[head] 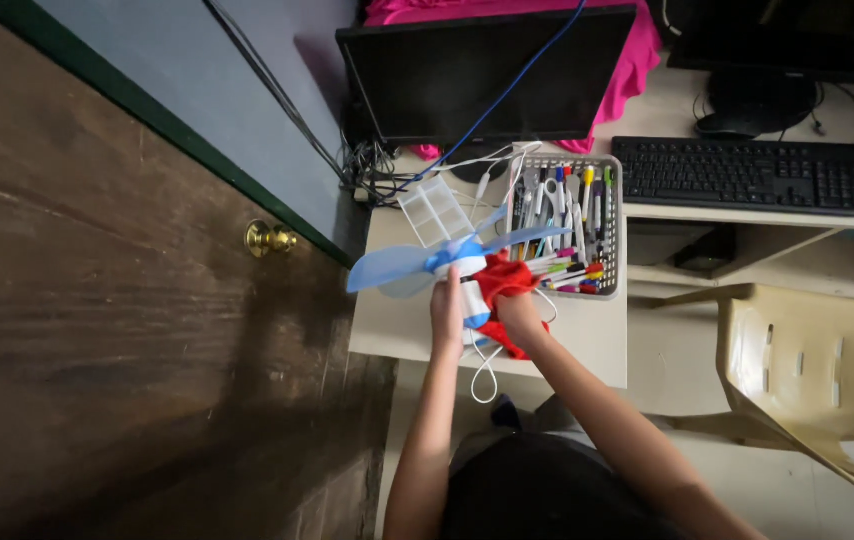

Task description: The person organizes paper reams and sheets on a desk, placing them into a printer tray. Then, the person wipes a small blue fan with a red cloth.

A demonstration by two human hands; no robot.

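We hold a small fan (pixel 452 262) over the near edge of the desk (pixel 587 335), just in front of the pen basket (pixel 615 230). Our left hand (pixel 446 312) is wrapped around the fan's white body, fingers closed on it from the left. Our right hand (pixel 519 310) is bunched in a red cloth (pixel 502 280), pressing it against the fan's hub on the side nearest the basket; the cloth hides most of the fingers. The fan's pale blue blades spread out to the left of the basket and across its front edge. A white cord (pixel 485 375) hangs from the fan below the desk edge.

The basket is packed with pens and markers. Just left of it lies a clear compartment box (pixel 432 208). Behind the basket stands a dark monitor (pixel 487 75) with a pink cloth (pixel 637 55) draped behind it, and a blue cable (pixel 507 90) crosses the screen. Right of the basket sits a black keyboard (pixel 742 175), and further right and nearer us a cream plastic chair (pixel 812 365). Well left of the basket is a wooden door (pixel 97 330) with a brass knob (pixel 267 239).
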